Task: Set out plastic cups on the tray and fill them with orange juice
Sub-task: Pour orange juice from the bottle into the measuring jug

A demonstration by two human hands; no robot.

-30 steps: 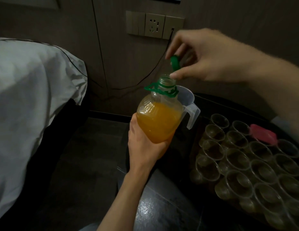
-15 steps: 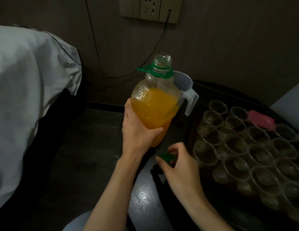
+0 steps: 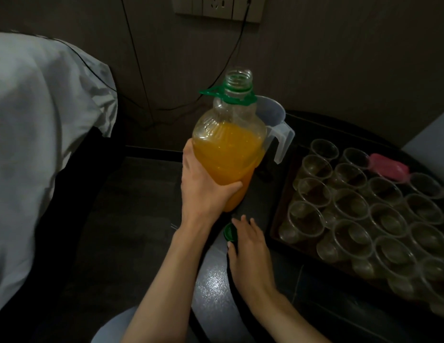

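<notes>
My left hand grips the lower body of a clear juice bottle, upright, uncapped, about half full of orange juice, with a green carry ring at its neck. The green cap lies on the dark table just below the bottle. My right hand rests flat beside the cap with fingers spread, touching or just off it. Several empty clear plastic cups stand packed together on a dark tray to the right.
A translucent plastic jug stands behind the bottle. A pink object lies on the cups at the back. A white pillow or sheet fills the left. A wall socket with a black cable is above.
My right hand lifted the green cap off the bottle, carried it down to the table and has set it there, fingers now spread. The bottle stays upright in my left hand.
</notes>
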